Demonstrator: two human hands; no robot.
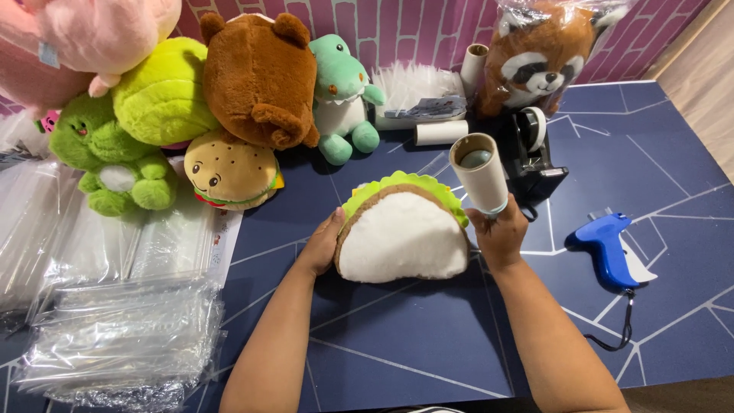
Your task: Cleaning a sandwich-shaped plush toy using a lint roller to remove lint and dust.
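Your forearms enter from six o'clock and spread apart toward the taco plush [403, 237], which sits on the dark blue table [397, 336] at the centre of the view. Your left hand [321, 246] lies flat against the plush's nine o'clock end, fingers together and thumb up along the brown edge. Your right hand [501, 233] is closed round the handle of a lint roller [480, 174] at the plush's three o'clock end; the roller's tube rises toward twelve o'clock with its open end tilted at the camera, and the handle is hidden inside the fist.

That plush rests with its flat edge toward six o'clock and its curved, green-frilled edge toward twelve; its long axis runs nine to three. Only the white side shows.

At three o'clock lies a blue tagging gun [608, 246], its cord trailing toward five. At one o'clock stands a black tape dispenser [535, 153], behind it a bagged raccoon plush [539, 57], cut off at the top. From ten to twelve o'clock crowd a burger plush [229, 174], brown bear [260, 76], green dinosaur [342, 95] and green frog [115, 157]. Clear plastic bags [115, 336] are stacked at eight o'clock.
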